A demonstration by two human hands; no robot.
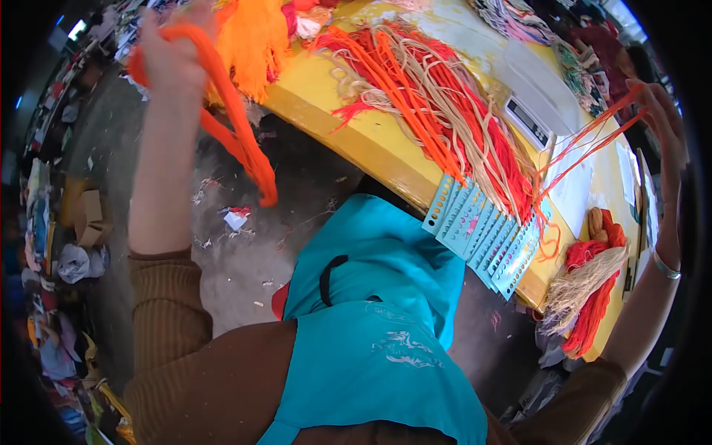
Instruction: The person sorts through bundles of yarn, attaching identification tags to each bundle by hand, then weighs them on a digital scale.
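Orange skein (248, 141) hangs looped from the left hand (174, 55), beyond the worktop's (319, 111) near edge; blur hides how those fingers close. The right hand's (662, 115) fingers curl around thin orange strands (593, 137) above the worktop.

The yellow table (326, 130) carries a long bundle of red, orange and beige threads (445, 104), and its ends are at light-blue punched cards (486, 236) which pass over the near edge. Beside the bundle there is a digital scale (528, 119), with white paper (572, 185) near it. Bright orange yarn (256, 48) and a red-and-cream thread bundle (589, 271) lie toward opposite ends.
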